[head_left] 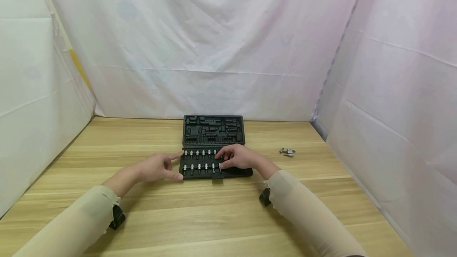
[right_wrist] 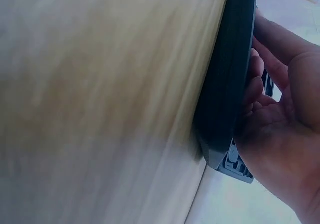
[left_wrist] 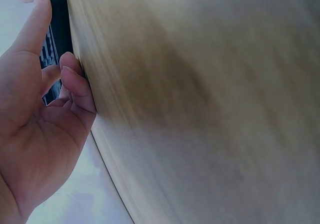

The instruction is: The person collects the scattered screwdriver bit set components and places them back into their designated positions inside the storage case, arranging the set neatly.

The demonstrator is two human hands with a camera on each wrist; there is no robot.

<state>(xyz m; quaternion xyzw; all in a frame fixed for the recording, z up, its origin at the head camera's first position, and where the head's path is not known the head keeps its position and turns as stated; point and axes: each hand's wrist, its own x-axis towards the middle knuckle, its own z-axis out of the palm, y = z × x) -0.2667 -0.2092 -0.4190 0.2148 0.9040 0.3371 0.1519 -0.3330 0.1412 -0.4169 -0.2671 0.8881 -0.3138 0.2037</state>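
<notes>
A black socket case [head_left: 217, 171] lies unfolded on the table. Two rows of silver bit sockets [head_left: 200, 166] sit in its near half, while the lid [head_left: 213, 129] at the back has empty moulded recesses. My left hand [head_left: 157, 166] touches the case's left side with index finger and thumb stretched out and spread. In the left wrist view its other fingers are bent by the case edge. Over the right part of the near half is my right hand [head_left: 238, 157]. Its thumb touches a front-row bit socket [head_left: 220, 166], and the index fingertip is apart, near the back row.
Several loose silver bit sockets [head_left: 287, 152] lie to the right of the case on the wooden table [head_left: 214, 217]. White sheets [head_left: 207, 43] stand behind the table and along both sides.
</notes>
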